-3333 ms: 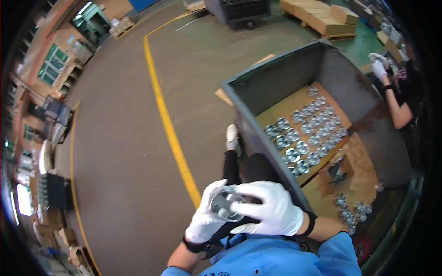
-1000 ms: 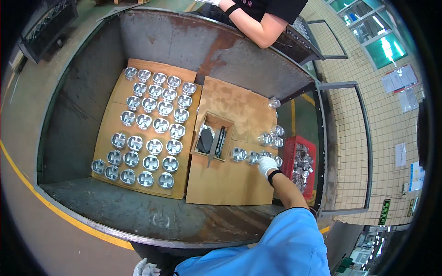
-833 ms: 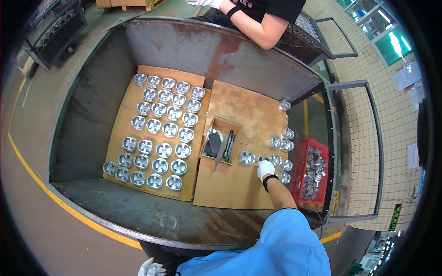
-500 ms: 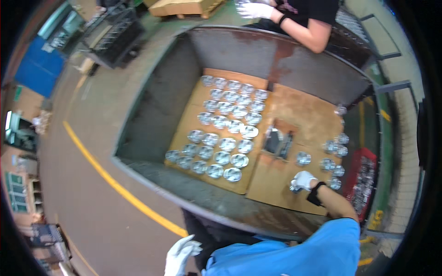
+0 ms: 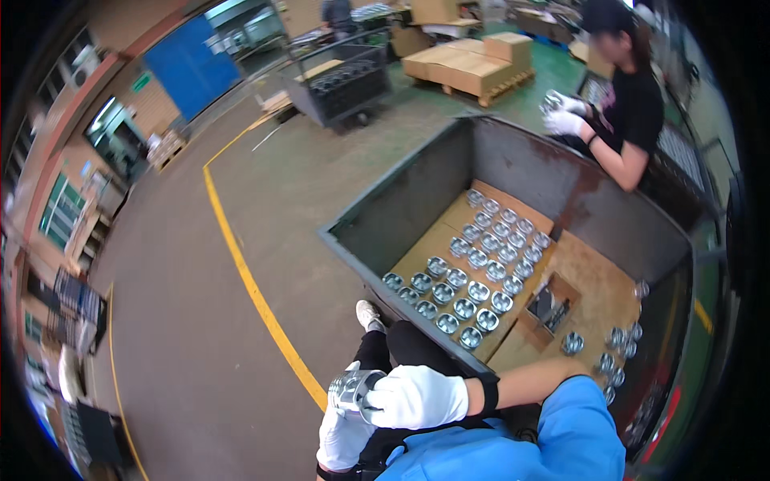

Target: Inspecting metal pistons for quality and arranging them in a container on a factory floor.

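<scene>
In front of my body I hold a silver metal piston point(image 5: 353, 391) between both white-gloved hands. My right hand point(image 5: 419, 397) reaches across from the right and grips the piston's open end with fingers and thumb. My left hand point(image 5: 345, 439) is below and behind the piston, closed around it; part of its fingers is hidden. Beyond my hands stands a grey metal bin point(image 5: 401, 192). Several rows of similar pistons point(image 5: 477, 291) stand on the brown cardboard point(image 5: 515, 337) at its left side. Another piston point(image 5: 572, 343) stands apart, right of a hole in the cardboard.
More pistons point(image 5: 615, 338) are grouped by the bin's right side. At the far side a co-worker point(image 5: 622, 104) in white gloves holds a shiny metal part. A dark wheeled cart point(image 5: 341, 88) and cardboard boxes on a pallet point(image 5: 473, 68) stand farther off. A yellow line point(image 5: 249, 280) crosses the floor.
My right hand has left the bin's right side with a piston and come to my left hand, which has closed on it too. The view has swung leftward and up.
</scene>
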Motion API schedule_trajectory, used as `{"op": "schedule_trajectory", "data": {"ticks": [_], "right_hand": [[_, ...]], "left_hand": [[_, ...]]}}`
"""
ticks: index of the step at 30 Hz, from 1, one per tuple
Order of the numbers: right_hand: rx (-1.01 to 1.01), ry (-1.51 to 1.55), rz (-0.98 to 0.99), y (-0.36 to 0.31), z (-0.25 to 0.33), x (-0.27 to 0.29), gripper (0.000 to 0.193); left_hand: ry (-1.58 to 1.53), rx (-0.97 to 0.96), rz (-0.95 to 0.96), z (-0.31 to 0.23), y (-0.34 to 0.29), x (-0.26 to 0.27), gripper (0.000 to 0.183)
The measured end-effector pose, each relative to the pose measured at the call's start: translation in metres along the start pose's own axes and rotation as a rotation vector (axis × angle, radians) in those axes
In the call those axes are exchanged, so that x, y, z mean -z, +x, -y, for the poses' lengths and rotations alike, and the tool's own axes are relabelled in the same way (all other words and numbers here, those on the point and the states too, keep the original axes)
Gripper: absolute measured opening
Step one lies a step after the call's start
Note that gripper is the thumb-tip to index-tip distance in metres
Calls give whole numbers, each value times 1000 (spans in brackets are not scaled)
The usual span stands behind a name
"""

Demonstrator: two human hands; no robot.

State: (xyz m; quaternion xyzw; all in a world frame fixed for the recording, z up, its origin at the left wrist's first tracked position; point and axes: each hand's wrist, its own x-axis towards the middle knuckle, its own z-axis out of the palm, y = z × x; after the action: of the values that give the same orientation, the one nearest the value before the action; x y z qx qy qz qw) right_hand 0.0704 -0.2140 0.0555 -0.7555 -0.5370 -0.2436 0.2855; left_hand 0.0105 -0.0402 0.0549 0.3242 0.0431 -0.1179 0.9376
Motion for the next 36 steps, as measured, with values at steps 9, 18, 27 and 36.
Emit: {"op": "schedule_trajectory", "data": {"ticks": [9, 18, 27, 36], "right_hand": [[-1152, 1477, 324, 15, -4, -38, 36], [-1188, 1637, 121, -4, -17, -37, 33], [-1193, 1620, 0, -13, -29, -37, 26], [-841, 1027, -89, -17, -18, -52, 16]], "left_hand": [[1401, -674, -105, -38, -21, 51, 85], [1091, -597, -93, -1, 8, 33, 105], [840, -120, -206, 8, 15, 35, 91], [-20, 257, 27, 2, 9, 49, 97]]}}
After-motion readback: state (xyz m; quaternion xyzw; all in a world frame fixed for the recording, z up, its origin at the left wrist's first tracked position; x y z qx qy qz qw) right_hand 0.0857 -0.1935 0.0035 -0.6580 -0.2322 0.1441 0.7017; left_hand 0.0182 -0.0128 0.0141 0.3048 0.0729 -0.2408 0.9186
